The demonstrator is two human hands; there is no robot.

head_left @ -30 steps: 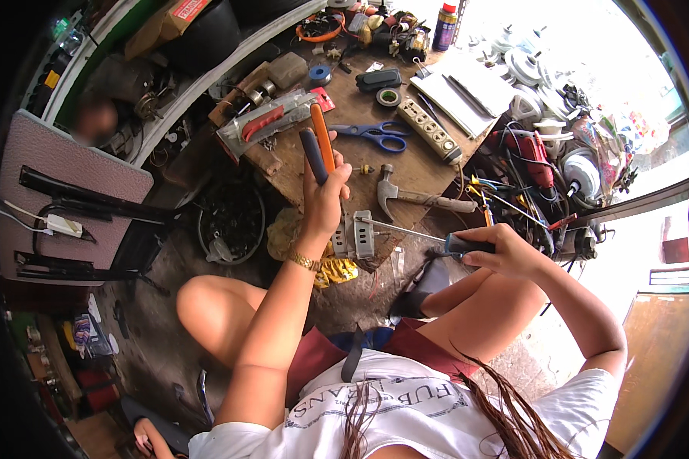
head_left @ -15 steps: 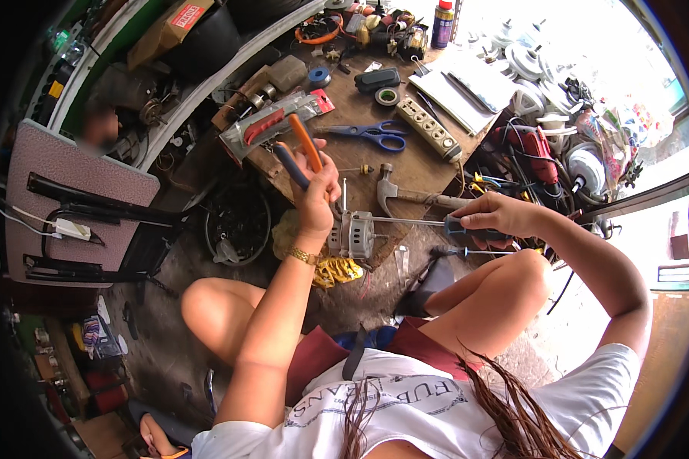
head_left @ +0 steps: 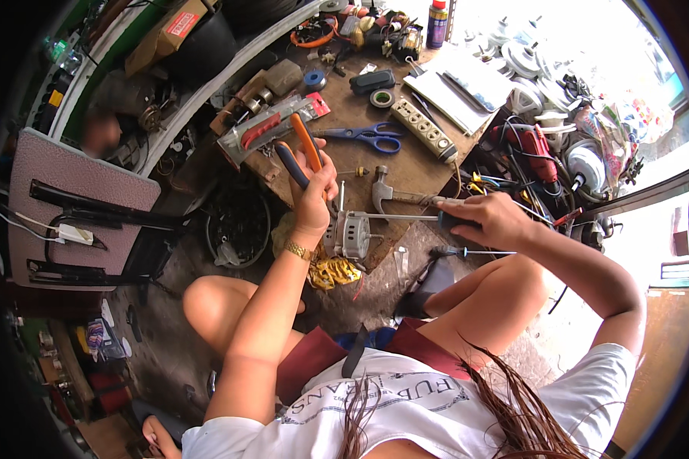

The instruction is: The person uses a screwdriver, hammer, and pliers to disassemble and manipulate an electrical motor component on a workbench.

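My left hand is closed around pliers with one orange and one dark blue handle; their jaws are hidden behind the hand. Just below that hand, a small silver electric motor sits at the near edge of the wooden table. In my right hand is a screwdriver with a dark handle. Its long shaft points left, and the tip meets the motor's upper side. A hammer lies just beyond the shaft, its handle running toward my right hand.
On the wooden table are blue scissors, a power strip, tape and papers. A red drill lies among cables at right. Another screwdriver is nearer me. A bucket stands at left.
My right hand has shifted its grip on the screwdriver handle, with fingers now stretched along it toward the shaft. The left hand still holds the pliers and has barely moved.
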